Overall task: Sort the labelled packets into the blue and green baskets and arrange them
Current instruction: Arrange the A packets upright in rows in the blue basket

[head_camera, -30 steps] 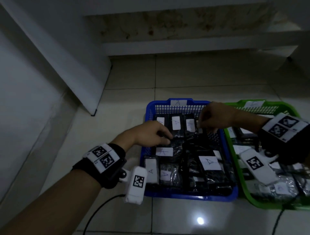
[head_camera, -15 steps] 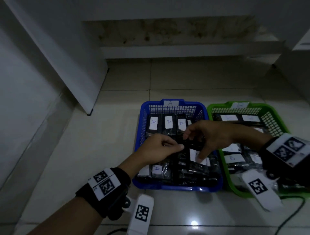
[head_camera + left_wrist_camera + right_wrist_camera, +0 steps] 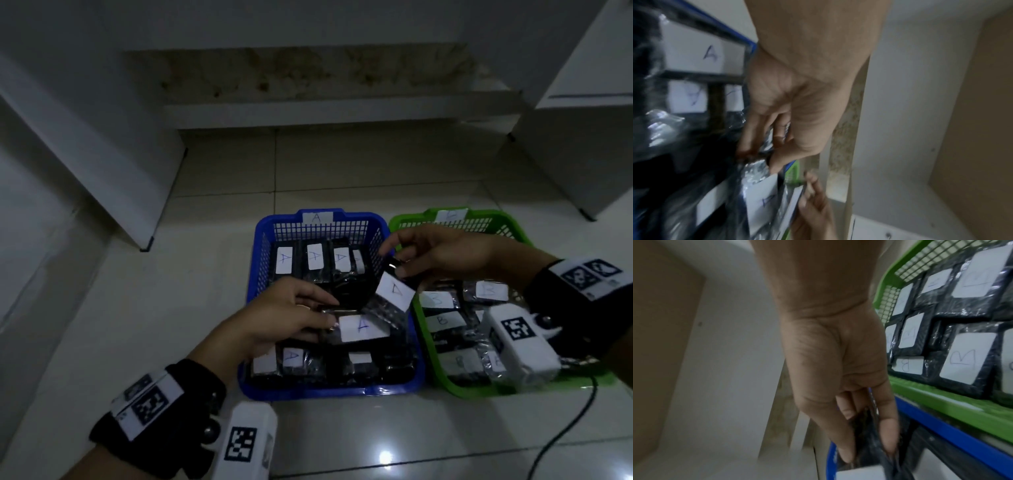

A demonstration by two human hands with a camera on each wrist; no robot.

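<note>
The blue basket [image 3: 260, 260] holds black packets labelled A; the green basket [image 3: 442, 377] to its right holds packets labelled B [image 3: 962, 360]. My left hand [image 3: 327, 320] sits over the middle of the blue basket and pinches the edge of an A packet [image 3: 363, 328], also seen in the left wrist view as my left hand [image 3: 758, 154] on the A packet [image 3: 764, 199]. My right hand [image 3: 394, 262] pinches a second A packet [image 3: 394, 291] by its top end and holds it tilted above the blue basket's right side. The right wrist view shows my right hand [image 3: 867, 449] on that dark packet [image 3: 865, 431].
Both baskets stand side by side on a pale tiled floor [image 3: 205, 308]. White cabinet panels [image 3: 102, 154] rise at the left and the far right. A black cable [image 3: 565, 428] runs over the floor in front of the green basket.
My right hand has lifted an A packet off the pile and carried it up and to the right. My left hand stays over the basket's middle, holding another A packet.
</note>
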